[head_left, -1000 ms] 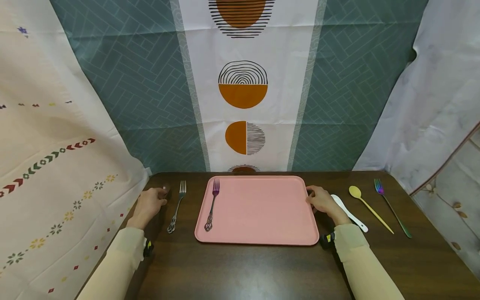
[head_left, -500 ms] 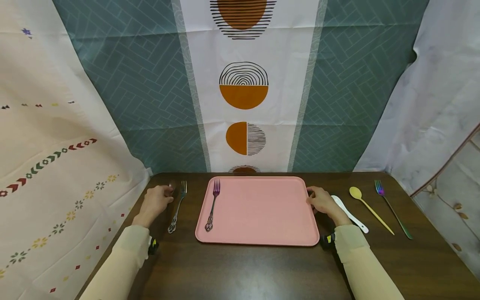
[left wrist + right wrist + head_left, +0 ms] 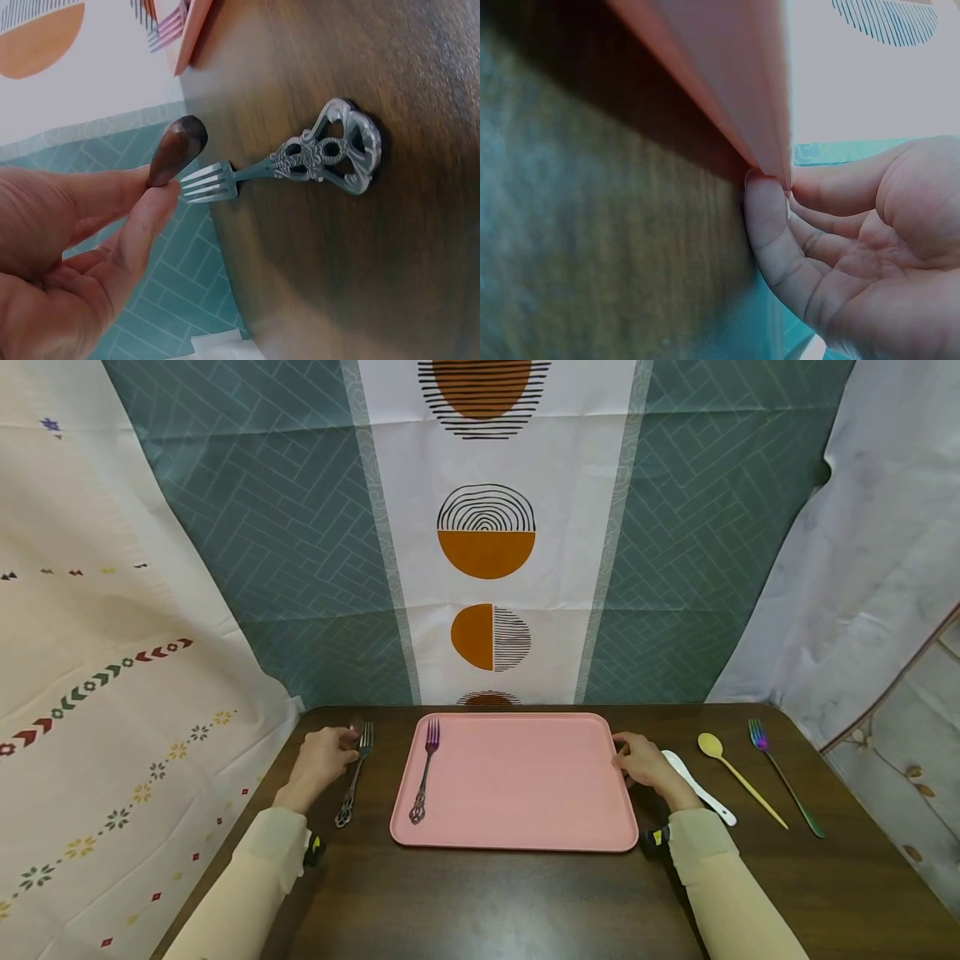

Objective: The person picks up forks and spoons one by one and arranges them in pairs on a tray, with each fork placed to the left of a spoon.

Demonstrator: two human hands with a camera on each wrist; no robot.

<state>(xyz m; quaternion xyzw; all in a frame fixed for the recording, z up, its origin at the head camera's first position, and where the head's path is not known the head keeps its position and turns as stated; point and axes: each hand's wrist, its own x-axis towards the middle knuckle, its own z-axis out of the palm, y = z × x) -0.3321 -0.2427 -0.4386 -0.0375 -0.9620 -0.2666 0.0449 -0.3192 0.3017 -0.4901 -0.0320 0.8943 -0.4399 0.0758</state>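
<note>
My left hand (image 3: 322,760) pinches a small, glossy dark-brown spoon-like piece (image 3: 178,148) between thumb and fingertips. The rest of that piece is hidden. Just right of this hand a silver fork (image 3: 322,154) with an ornate handle lies on the table, tines pointing away from me. My right hand (image 3: 645,762) pinches the right rim of a pink tray (image 3: 525,781), as the right wrist view shows close up. On the tray's left side rests another ornate fork (image 3: 425,772) with purplish tines.
Right of my right hand lie a white spoon (image 3: 701,789), a yellow spoon (image 3: 738,777) and a rainbow-coloured fork (image 3: 780,772). The dark wooden table (image 3: 480,902) ends at a patterned cloth (image 3: 495,560) behind. Pale cloth (image 3: 135,735) hangs along the left side.
My left hand has moved right with the brown spoon-like piece, closing in on the silver fork. My right hand and the tray have stayed in place.
</note>
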